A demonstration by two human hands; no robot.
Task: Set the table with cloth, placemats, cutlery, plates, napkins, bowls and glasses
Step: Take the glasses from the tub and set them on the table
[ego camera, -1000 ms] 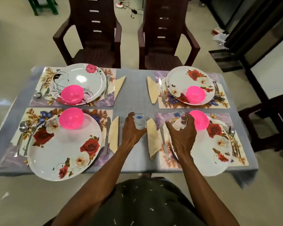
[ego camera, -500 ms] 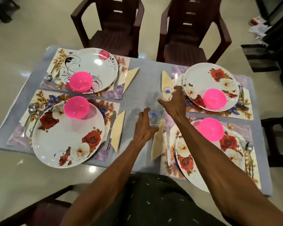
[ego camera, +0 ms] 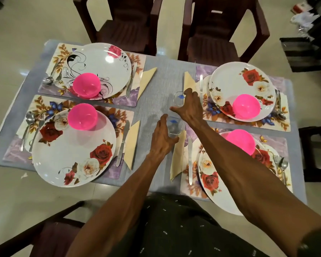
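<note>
Two upright glasses, near glass [ego camera: 173, 127] in left hand [ego camera: 162, 140], far glass [ego camera: 178, 99] in right hand [ego camera: 190, 106]

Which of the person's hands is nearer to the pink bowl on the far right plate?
The right hand. It holds a glass just left of that plate, near the pink bowl. The left hand grips another glass, farther away.

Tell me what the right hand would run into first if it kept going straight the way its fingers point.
The right hand, holding a glass, points away and slightly left. Beyond its fingertips lies the far-right napkin; that likely comes first, then bare cloth toward the far chair. Height above the napkin is unclear.
</note>
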